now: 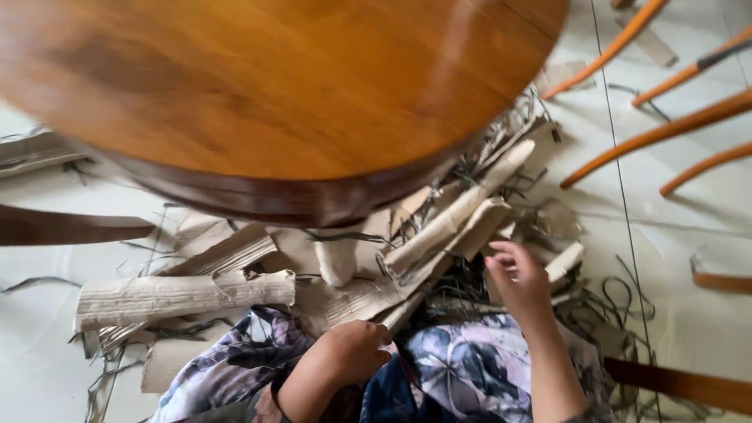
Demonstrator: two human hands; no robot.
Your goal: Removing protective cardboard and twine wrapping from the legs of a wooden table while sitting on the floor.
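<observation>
Head view, right hand (518,276) fingers spread, touching cardboard strips (446,231), left hand (354,350) fisted, empty, just below them

One head-worn camera looks steeply down from just above a round wooden table (258,86), close to it, facing the pale floor (681,211) and the person's lap beneath. No second view overlaps.

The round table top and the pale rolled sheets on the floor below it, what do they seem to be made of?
The round table top looks like wood with a glossy varnish: warm orange-brown, visible grain, soft reflections. The pale rolled sheets seem to be dried bark or plant sheath, possibly stiff paper: matte beige, lengthwise fibres, frayed edges. The right hand reaches into them; the left hand is closed beside them.
</observation>
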